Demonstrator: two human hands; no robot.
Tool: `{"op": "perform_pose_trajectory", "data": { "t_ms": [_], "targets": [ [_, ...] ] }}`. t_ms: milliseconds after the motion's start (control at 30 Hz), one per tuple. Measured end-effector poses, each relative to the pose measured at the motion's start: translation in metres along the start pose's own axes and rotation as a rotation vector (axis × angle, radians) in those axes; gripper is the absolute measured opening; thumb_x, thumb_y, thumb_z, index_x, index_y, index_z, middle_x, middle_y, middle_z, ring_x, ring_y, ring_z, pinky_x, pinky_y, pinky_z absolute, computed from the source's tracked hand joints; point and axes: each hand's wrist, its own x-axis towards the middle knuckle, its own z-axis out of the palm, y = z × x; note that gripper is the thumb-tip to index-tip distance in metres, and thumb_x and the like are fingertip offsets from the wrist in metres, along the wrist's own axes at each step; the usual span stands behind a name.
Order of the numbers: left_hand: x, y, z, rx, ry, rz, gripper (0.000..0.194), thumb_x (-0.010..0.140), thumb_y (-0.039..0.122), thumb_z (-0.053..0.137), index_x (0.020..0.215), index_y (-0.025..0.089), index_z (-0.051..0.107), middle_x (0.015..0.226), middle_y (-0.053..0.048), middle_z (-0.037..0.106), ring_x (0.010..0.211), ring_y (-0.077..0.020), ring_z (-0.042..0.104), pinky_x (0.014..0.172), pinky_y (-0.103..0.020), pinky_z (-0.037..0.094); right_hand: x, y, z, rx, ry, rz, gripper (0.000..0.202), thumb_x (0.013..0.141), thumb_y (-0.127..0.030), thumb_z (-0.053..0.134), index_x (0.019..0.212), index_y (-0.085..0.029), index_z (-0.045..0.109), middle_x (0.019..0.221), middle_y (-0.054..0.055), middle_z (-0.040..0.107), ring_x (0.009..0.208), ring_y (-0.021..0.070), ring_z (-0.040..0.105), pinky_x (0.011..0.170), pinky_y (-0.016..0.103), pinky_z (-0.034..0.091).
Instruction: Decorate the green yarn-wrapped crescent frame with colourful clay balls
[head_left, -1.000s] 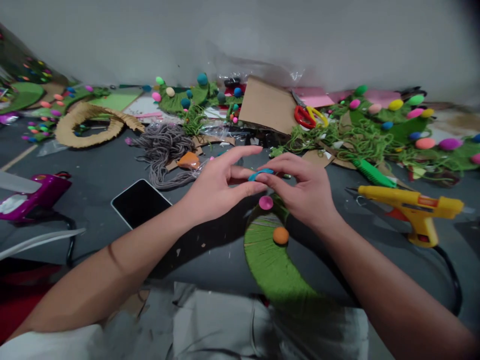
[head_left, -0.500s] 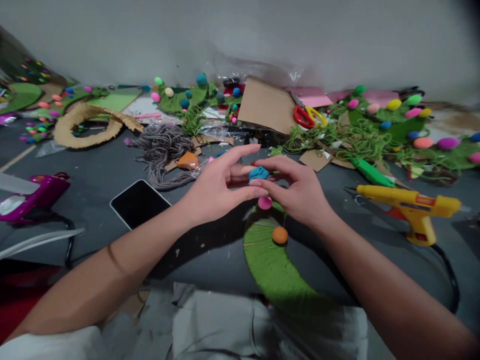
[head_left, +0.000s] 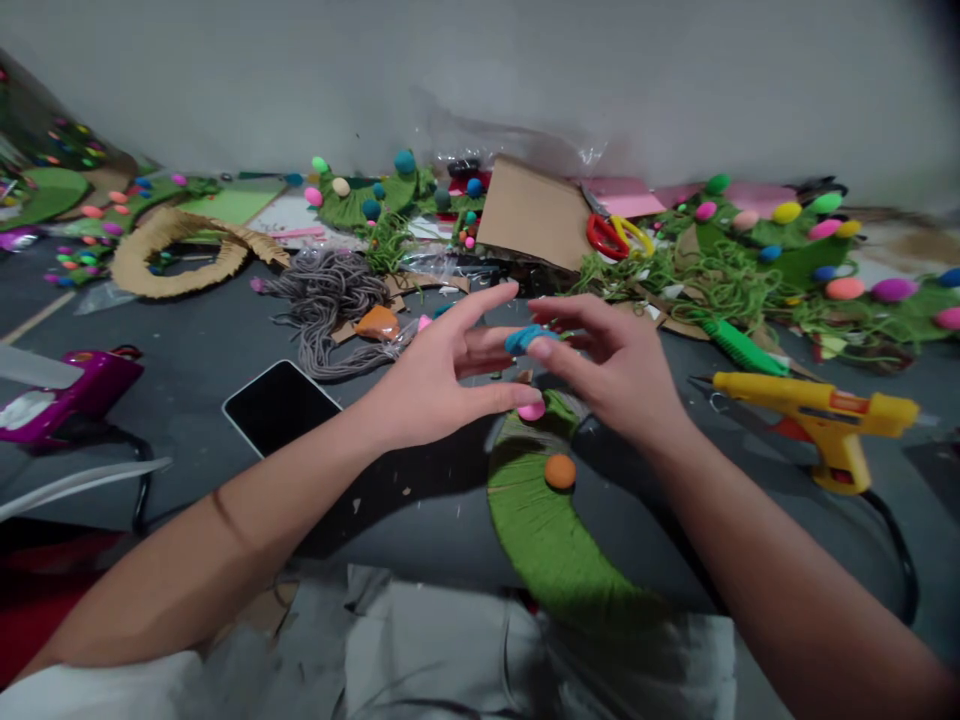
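Note:
A soft blue lump that looks like modelling clay (head_left: pixel 525 341) is between my hands, stretched longer than a ball. My right hand (head_left: pixel 626 365) pinches it, thumb in front and fingers behind. My left hand (head_left: pixel 427 380) has its fingers stretched out, their tips reaching the lump's left side; its thumb is apart, next to a pink ball (head_left: pixel 532 410). Below lies a curved green yarn-wrapped piece (head_left: pixel 544 510), with the pink ball near its upper end and an orange ball (head_left: pixel 560 471) on its inner edge.
A yellow glue gun (head_left: pixel 821 395) lies right, near a green-handled tool (head_left: pixel 742 345). A phone (head_left: pixel 281 405), grey yarn (head_left: pixel 330 290) and orange clay (head_left: pixel 377 322) lie left. Behind are scissors (head_left: pixel 607 236), cardboard (head_left: pixel 532 212) and a tan paper-wrapped ring (head_left: pixel 135 265). A purple device (head_left: pixel 94 390) stands far left.
My right hand has shifted slightly right, drawing the blue lump longer and flatter. My left thumb has come off the lump, and the gap between the hands is wider.

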Motion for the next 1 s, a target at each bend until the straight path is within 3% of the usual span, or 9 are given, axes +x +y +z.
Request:
{"op": "perform_pose_trajectory", "data": {
  "t_ms": [67,167,300,433,567,700,800,933,1000],
  "targets": [
    [0.000,-0.002,0.000,-0.008,0.008,0.000,0.089,0.078,0.029,0.090,0.155,0.026,0.045,0.124,-0.009,0.079,0.118,-0.0287,0.075,0.106,-0.045,0.061,-0.003,-0.001,0.008,-0.011,-0.053,-0.051,0.028,0.085,-0.040,0.084,0.109,-0.025,0.080,0.106,0.004,0.079,0.095,0.0190,0.072,0.079,0.032,0.058],
    [0.001,-0.005,-0.002,0.043,0.059,0.012,0.077,0.081,0.033,0.088,0.149,0.023,0.053,0.109,-0.008,0.083,0.107,-0.0262,0.079,0.101,-0.040,0.062,-0.005,-0.002,0.014,-0.025,-0.029,-0.100,0.013,0.088,-0.036,0.082,0.094,-0.025,0.082,0.094,0.003,0.078,0.088,0.0177,0.071,0.076,0.032,0.057],
    [0.001,-0.004,-0.004,0.110,0.091,-0.002,0.062,0.086,0.034,0.084,0.141,0.022,0.061,0.096,-0.006,0.083,0.095,-0.0242,0.081,0.093,-0.037,0.064,-0.001,0.000,0.004,-0.080,0.090,-0.081,0.015,0.089,-0.036,0.081,0.079,-0.025,0.078,0.081,0.001,0.076,0.077,0.0177,0.069,0.070,0.033,0.056],
    [0.002,-0.001,-0.004,0.058,0.105,0.015,0.069,0.081,0.033,0.088,0.143,0.024,0.059,0.108,-0.007,0.083,0.105,-0.0263,0.079,0.099,-0.041,0.063,0.006,0.003,-0.011,-0.097,0.220,0.004,0.014,0.087,-0.039,0.082,0.088,-0.025,0.080,0.085,0.002,0.078,0.075,0.0177,0.070,0.066,0.032,0.055],
    [0.002,-0.001,-0.001,0.024,0.038,0.030,0.083,0.076,0.031,0.092,0.149,0.026,0.053,0.130,-0.009,0.076,0.126,-0.0299,0.071,0.112,-0.047,0.057,0.002,0.002,-0.006,-0.018,0.067,0.037,0.033,0.085,-0.045,0.083,0.112,-0.025,0.079,0.103,0.004,0.080,0.085,0.0190,0.073,0.071,0.032,0.058],
    [0.001,-0.004,-0.001,0.034,0.030,0.016,0.079,0.081,0.033,0.089,0.150,0.022,0.051,0.118,-0.009,0.080,0.120,-0.0280,0.074,0.109,-0.043,0.058,-0.006,-0.002,0.012,-0.023,-0.067,-0.074,0.021,0.088,-0.037,0.081,0.106,-0.025,0.080,0.104,0.004,0.079,0.094,0.0186,0.072,0.078,0.032,0.058],
    [0.002,-0.004,-0.002,0.108,0.090,0.010,0.071,0.082,0.034,0.088,0.144,0.020,0.058,0.104,-0.007,0.083,0.108,-0.0267,0.078,0.102,-0.040,0.060,-0.007,-0.003,0.017,-0.047,-0.020,-0.128,0.007,0.090,-0.031,0.079,0.093,-0.025,0.081,0.094,0.002,0.077,0.088,0.0172,0.071,0.076,0.032,0.056],
    [0.002,-0.001,-0.004,0.131,0.124,-0.003,0.063,0.084,0.035,0.085,0.141,0.019,0.062,0.091,-0.005,0.083,0.092,-0.0241,0.080,0.089,-0.037,0.063,0.000,0.000,0.004,-0.112,0.122,-0.081,0.013,0.090,-0.035,0.080,0.081,-0.024,0.078,0.081,0.001,0.075,0.077,0.0174,0.068,0.069,0.033,0.055],
    [0.002,0.001,-0.004,0.107,0.135,-0.008,0.068,0.084,0.036,0.086,0.144,0.019,0.059,0.097,-0.007,0.083,0.096,-0.0249,0.080,0.091,-0.037,0.063,0.004,0.003,-0.005,-0.128,0.207,-0.021,0.015,0.089,-0.039,0.080,0.084,-0.025,0.078,0.081,0.002,0.076,0.073,0.0175,0.068,0.066,0.033,0.054]
  ]
}}
